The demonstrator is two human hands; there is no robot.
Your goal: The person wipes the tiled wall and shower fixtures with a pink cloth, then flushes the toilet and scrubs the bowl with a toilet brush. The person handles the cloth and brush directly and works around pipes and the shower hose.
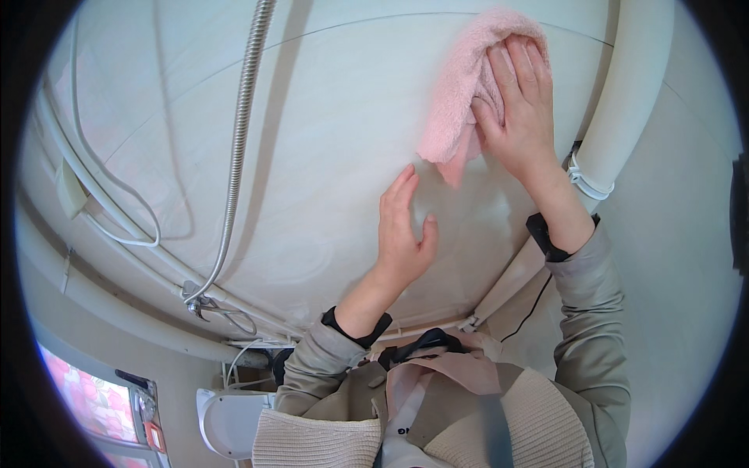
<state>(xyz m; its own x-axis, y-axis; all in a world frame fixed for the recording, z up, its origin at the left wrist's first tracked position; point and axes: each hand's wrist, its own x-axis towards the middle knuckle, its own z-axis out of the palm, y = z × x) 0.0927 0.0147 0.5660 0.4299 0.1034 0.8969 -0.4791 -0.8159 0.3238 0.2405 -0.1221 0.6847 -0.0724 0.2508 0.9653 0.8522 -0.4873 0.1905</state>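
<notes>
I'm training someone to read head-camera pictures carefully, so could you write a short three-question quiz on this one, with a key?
1. Put these in order from left to right in the picture: the left hand, the thick white pipe nearest the right hand, the ribbed metal hose.
2. What colour is the cloth under the right hand? A) blue; B) pink; C) green.
3. True or false: the left hand is closed around the ribbed metal hose.

Key
1. Ribbed metal hose, left hand, thick white pipe.
2. B.
3. False: the left hand is empty and well apart from the hose.
</notes>
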